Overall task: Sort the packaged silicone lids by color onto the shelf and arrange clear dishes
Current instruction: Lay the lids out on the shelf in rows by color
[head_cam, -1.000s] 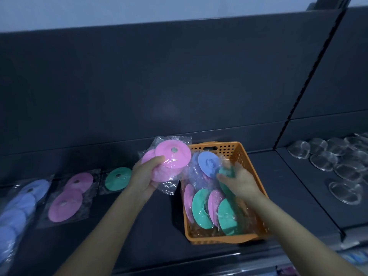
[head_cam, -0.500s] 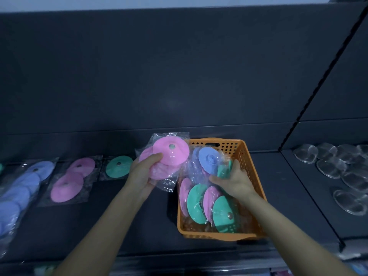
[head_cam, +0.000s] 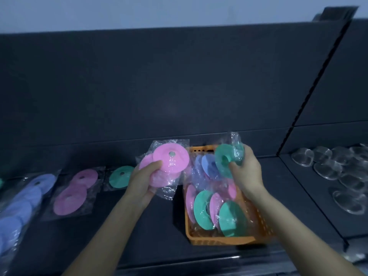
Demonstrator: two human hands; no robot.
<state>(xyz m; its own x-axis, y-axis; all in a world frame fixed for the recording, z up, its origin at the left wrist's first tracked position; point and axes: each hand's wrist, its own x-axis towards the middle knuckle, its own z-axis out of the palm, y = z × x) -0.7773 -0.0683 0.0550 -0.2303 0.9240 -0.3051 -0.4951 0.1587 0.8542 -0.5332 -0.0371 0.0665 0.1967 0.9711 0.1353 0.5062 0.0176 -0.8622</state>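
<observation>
Clamps left grip [head_cam: 145, 176] on glossy bagged pink lids [head_cam: 171, 160], round discs, just left of perforated orange basket [head_cam: 219, 241]; curls right grip [head_cam: 247, 172] round crinkly bagged green lid [head_cam: 224, 162] above basket's far end. Shows domed clear dishes [head_cam: 326, 168] on shelf [head_cam: 163, 226], far right.

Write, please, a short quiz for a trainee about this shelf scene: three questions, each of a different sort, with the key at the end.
1. True or false: the left hand holds pink lids in their clear wrap.
2. Which colour is the packaged lid that the right hand grips? A blue, B green, C pink.
3. Fill the gap: the clear dishes lie to the ___ of the orange basket.
Key: 1 true; 2 B; 3 right.
</observation>
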